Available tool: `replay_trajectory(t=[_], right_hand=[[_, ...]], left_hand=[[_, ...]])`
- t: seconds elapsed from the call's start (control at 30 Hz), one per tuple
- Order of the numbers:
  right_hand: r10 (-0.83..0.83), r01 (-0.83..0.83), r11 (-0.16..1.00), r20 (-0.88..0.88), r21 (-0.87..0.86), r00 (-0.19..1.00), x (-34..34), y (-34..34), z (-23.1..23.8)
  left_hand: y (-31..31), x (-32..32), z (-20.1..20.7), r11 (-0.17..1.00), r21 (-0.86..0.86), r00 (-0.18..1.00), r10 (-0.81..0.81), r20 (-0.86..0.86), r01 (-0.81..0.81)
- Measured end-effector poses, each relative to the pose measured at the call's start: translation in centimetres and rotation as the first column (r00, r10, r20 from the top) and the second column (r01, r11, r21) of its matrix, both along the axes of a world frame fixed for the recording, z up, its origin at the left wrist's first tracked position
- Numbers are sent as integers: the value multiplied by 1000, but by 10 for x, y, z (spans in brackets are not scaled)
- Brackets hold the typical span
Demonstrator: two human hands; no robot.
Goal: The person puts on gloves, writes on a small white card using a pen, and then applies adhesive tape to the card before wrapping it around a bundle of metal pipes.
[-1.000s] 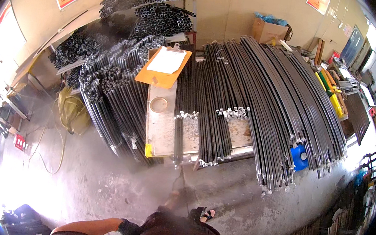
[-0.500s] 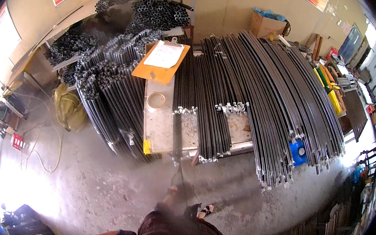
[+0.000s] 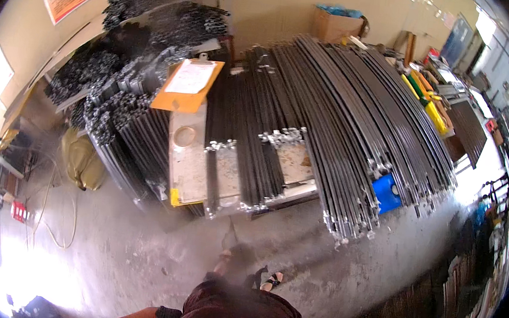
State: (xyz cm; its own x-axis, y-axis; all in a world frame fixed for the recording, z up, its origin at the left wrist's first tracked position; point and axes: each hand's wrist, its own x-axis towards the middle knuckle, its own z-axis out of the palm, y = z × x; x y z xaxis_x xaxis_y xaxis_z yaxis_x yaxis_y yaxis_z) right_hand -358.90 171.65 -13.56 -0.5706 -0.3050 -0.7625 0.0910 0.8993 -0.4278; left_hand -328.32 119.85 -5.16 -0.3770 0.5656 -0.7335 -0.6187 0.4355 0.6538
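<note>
A person stood in front of a counter. The left hand, in something dark, was low by the body, and I couldn't tell if it held anything. I couldn't see the right hand. Long dark rods lay side by side on the counter, many poking past its front edge. An orange clipboard with white paper lay at the left, and a blue jug showed below the rods.

A worn, pale table is laid with rows of long dark rods, a tan ring and, near its left edge, an orange clipboard.
</note>
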Motion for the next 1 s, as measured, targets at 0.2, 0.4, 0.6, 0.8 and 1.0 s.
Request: replay_trajectory(t=[0.2,0.4,0.6,0.8,1.0], right_hand=[[690,-753,651,-489,96,534,-49,86,-19],[456,-574,813,-724,101,518,-158,55,75],[145,-546,818,-853,-181,501,-214,-91,218],[187,-630,755,-863,-180,470,-234,-198,252],[173,-682,699,-875,-213,451,-244,-305,259]], left_hand=[[-14,-63,-9,972,-223,952,-141,-274,79],[9,-237,77,794,-544,780,-151,-607,-270],[23,-297,94,890,-158,577,135,-805,-428],[-42,-337,133,713,-232,230,-101,-968,-661],[-202,-372,130,59,390,-332,418,-846,-919]])
